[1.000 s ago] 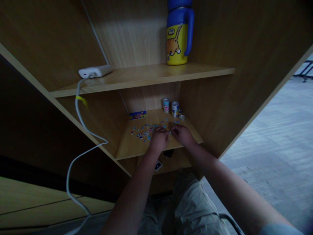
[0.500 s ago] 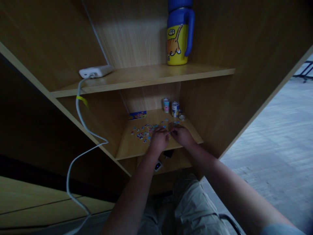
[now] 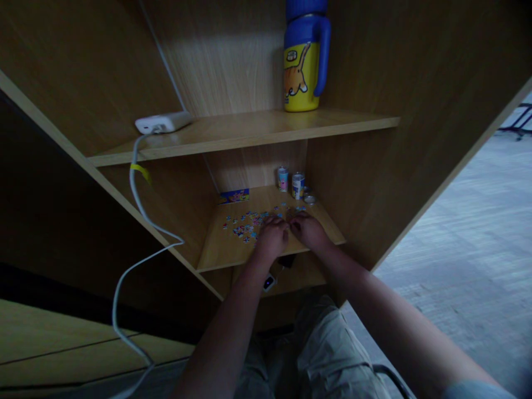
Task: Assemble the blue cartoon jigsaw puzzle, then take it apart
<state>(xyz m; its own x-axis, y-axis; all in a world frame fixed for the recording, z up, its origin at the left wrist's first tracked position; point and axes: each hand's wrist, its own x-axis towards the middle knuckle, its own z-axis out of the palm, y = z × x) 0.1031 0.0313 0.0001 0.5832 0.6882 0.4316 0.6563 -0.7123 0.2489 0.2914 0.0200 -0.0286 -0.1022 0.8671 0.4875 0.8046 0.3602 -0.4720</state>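
Small colourful jigsaw pieces (image 3: 248, 228) lie scattered over the middle shelf (image 3: 226, 256), mostly to the left of my hands. My left hand (image 3: 272, 235) is closed above the shelf's front part, its fingertips pinched toward the right. Close beside it, my right hand (image 3: 306, 228) is closed too, fingertips meeting those of the left. A tiny light jigsaw piece sits between the two hands' fingertips, mostly hidden by the fingers. A few more pieces lie just behind my right hand.
Two small printed cans (image 3: 283, 179) and round metal lids (image 3: 310, 199) stand at the back right. A picture card (image 3: 234, 196) lies at the back left. Above, the upper shelf (image 3: 245, 128) bears a blue-yellow bottle (image 3: 302, 69) and a white charger (image 3: 163, 122) with a hanging cable (image 3: 117, 299).
Both hands stay at nearly the same place, fingertips together. Only slight finger movement shows, and the small piece between them is harder to see now.
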